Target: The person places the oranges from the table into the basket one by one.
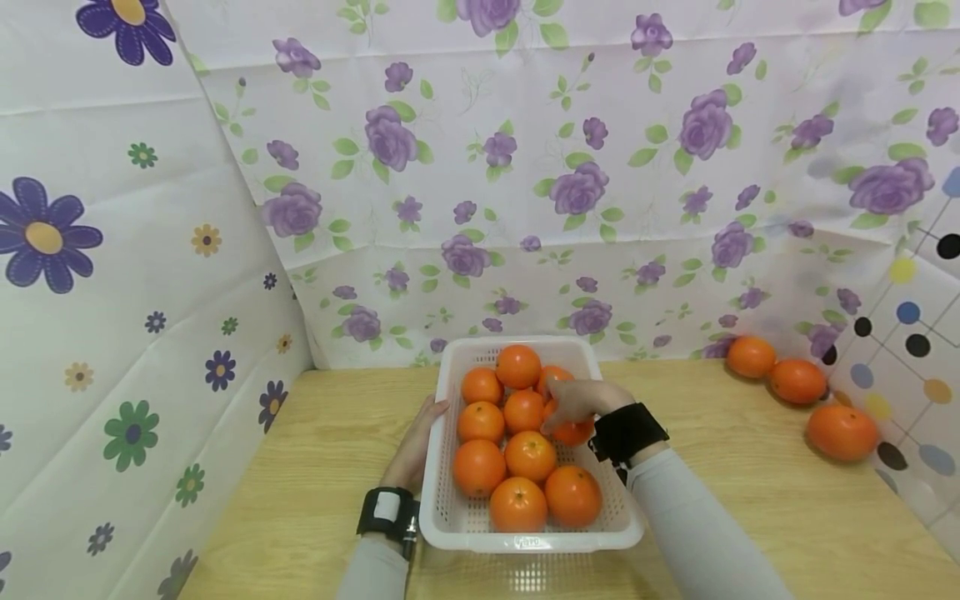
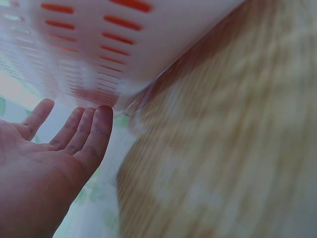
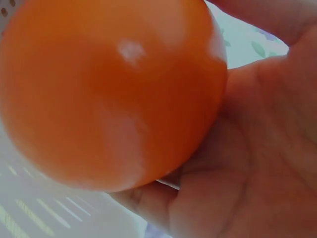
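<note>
A white plastic basket (image 1: 529,543) with slotted walls stands on the table, holding several oranges (image 1: 530,456). Over its right side reaches my right hand (image 1: 577,400), which grips one orange (image 1: 572,432) inside the basket. The right wrist view has this orange (image 3: 114,94) close up, fingers curled under it and thumb on the other side. Outside the left wall is my left hand (image 1: 411,443), its tips at the basket's side. In the left wrist view the fingers (image 2: 96,134) of that hand extend fairly straight along the slotted wall (image 2: 89,54).
Three more oranges lie at the table's right: one by the back cloth (image 1: 751,357), another (image 1: 797,381) beside it, and a third (image 1: 843,432) nearer. Flowered cloth walls border the wooden table (image 1: 315,483) at the back and left, a dotted one (image 1: 922,367) at the right.
</note>
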`<state>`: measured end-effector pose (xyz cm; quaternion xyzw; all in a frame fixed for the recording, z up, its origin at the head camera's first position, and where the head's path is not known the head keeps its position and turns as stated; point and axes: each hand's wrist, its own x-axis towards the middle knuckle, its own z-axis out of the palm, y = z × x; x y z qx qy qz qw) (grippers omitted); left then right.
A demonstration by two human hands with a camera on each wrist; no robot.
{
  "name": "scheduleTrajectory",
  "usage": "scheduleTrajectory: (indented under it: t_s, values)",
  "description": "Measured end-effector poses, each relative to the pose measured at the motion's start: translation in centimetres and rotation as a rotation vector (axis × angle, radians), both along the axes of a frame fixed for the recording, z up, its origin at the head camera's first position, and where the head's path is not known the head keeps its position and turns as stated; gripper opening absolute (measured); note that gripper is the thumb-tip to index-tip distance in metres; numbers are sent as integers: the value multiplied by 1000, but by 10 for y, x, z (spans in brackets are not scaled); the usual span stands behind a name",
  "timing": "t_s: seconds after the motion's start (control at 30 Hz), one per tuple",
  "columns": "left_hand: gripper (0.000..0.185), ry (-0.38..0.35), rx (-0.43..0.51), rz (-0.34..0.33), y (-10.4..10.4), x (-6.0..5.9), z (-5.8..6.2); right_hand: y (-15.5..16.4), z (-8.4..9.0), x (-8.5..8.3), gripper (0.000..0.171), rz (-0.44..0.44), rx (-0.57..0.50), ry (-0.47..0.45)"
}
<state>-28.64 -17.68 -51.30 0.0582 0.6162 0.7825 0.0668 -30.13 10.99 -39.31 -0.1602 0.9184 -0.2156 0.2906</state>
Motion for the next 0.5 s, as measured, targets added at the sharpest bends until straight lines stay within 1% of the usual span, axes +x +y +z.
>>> scheduleTrajectory:
  t_s: [0.07,0.13,0.17,0.2,0.3,0.37,0.4,0.5]
  values:
    - [59,4,4,-1,0,0,0,0,0,1,70,-11,-2,-14]
    - [60,10,7,-6,0,1,0,0,0,1,62,-23,-6,-26]
    - [61,2,-10,-19,0,3,0,0,0,1,60,-30,-8,-30]
    - [62,5,-9,-24,0,3,0,-1,0,1,58,-27,-2,-28]
    - [61,6,-11,-28,-1,4,0,-1,0,1,62,-35,5,-28]
    - [61,3,-5,-25,-1,3,0,-1,0,1,73,-48,2,-37]
    - [59,11,19,-16,0,1,0,-1,0,1,79,-62,-9,-51]
    - [59,7,37,-26,-1,-1,0,0,-1,2,96,-129,-57,-103]
